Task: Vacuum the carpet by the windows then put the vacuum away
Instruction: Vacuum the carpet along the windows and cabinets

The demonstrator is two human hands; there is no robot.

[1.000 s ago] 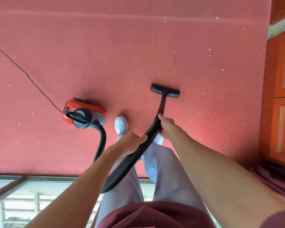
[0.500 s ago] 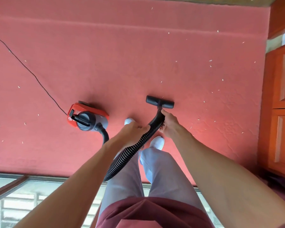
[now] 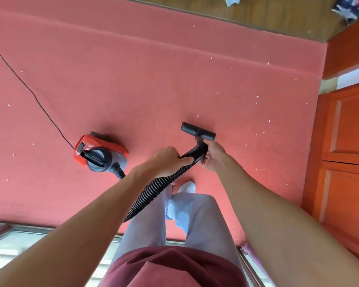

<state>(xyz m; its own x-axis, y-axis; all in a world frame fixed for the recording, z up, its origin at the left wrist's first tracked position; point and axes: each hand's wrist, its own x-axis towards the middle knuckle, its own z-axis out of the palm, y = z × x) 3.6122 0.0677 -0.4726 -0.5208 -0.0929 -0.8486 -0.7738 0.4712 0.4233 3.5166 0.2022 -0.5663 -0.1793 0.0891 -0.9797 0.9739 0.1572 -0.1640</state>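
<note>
Left hand: curled over the ribbed hose and clamped on it. Right hand: wrapped round the hose neck just behind the floor nozzle. The hands are held close together on the same hose, and neither is free.

The nozzle is seen at 12 o'clock from the right hand, low over the red carpet; contact cannot be told. The vacuum body is set on the carpet at 9 o'clock of the left hand, near. Its power cord is trailed off toward 10 o'clock. White scraps are scattered mostly from 1 to 3 o'clock of the nozzle, with a few at 9 o'clock beyond the body. The windows lie at 6 o'clock, behind the feet. An orange cabinet stands at 3 o'clock.

Risks, as judged:
- The hose is looped across the legs, close to the shoe. It could be caught by a step, and the body jerked or tipped.
- On a reach toward 2 o'clock the hose slack could be used up. The body would then be dragged and the cord pulled taut.
- The cabinet could be struck by the nozzle while the scraps at 3 o'clock are chased.
- With so short a grip the nozzle is easily tilted, so scraps could be pushed along rather than lifted.
- The scraps at 9 o'clock could be overlooked.
</note>
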